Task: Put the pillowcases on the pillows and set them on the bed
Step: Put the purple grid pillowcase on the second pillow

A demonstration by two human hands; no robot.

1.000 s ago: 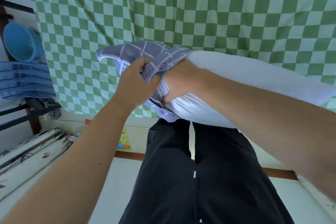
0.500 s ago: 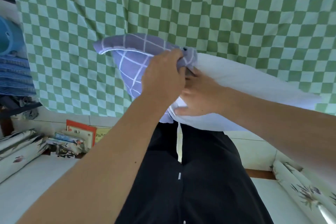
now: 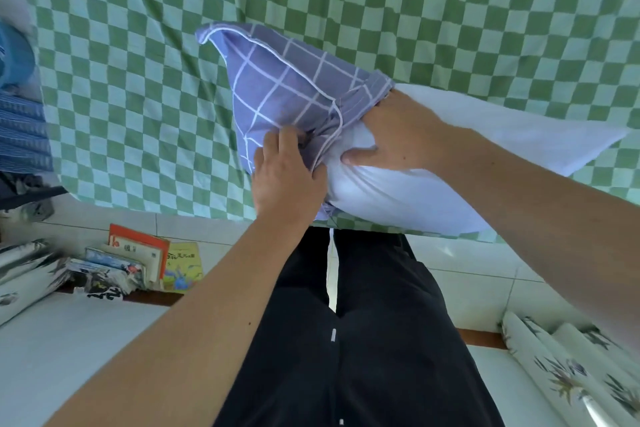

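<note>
I hold a white pillow (image 3: 433,191) level above the bed, its left end inside a purple grid-pattern pillowcase (image 3: 284,87). My left hand (image 3: 287,177) grips the pillowcase's open hem at the lower edge. On the pillow's top side my right hand (image 3: 391,135) has its fingers tucked under the hem while the thumb presses the white fabric. The right part of the pillow is bare. The bed (image 3: 138,45) lies beyond, covered with a green-and-white checked sheet.
My dark trousers (image 3: 346,340) fill the lower centre. Books (image 3: 145,260) are stacked on the floor at the left by the bed edge. Blue plastic items (image 3: 17,107) stand at the far left. Patterned white rolls (image 3: 571,374) lie at the lower right.
My left hand has slid down from the top of the hem to its lower edge. The pillowcase now covers more of the pillow's end. The view has tilted and shifted.
</note>
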